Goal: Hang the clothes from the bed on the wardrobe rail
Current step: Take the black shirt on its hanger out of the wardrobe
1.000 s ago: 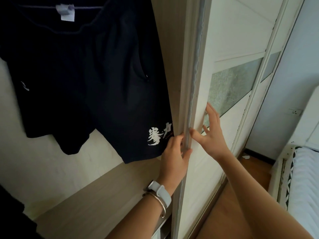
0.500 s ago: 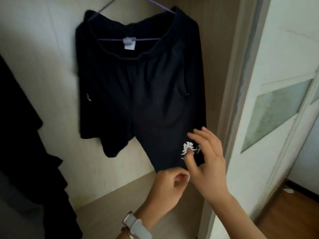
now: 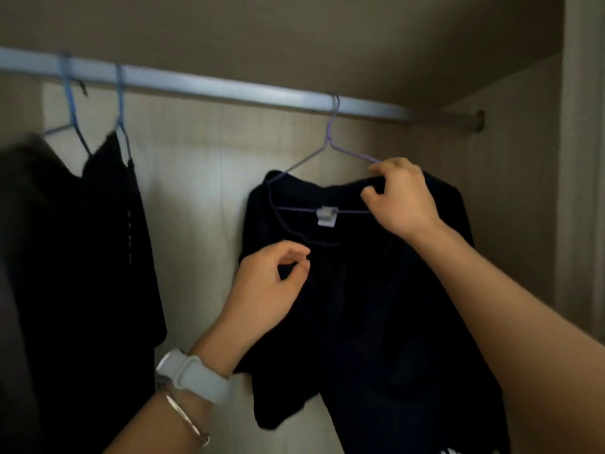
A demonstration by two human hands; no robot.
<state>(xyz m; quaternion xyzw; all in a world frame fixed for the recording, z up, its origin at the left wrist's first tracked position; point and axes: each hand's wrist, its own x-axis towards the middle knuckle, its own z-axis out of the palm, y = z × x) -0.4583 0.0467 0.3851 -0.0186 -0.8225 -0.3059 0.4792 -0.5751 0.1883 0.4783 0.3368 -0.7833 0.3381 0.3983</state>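
The black shorts (image 3: 360,306) hang on a purple hanger (image 3: 328,139) hooked over the wardrobe rail (image 3: 212,88), near its right end. The right hand (image 3: 402,198) grips the waistband at the hanger's right shoulder. The left hand (image 3: 268,286), fingers curled, pinches the cloth just below the front waistband. Other dark clothes (image 3: 98,240) hang further left

Hem of shorts (image 3: 376,322) beyond bottom edge — hanger (image 3: 327,147) shoulder under the right hand (image 3: 404,199)
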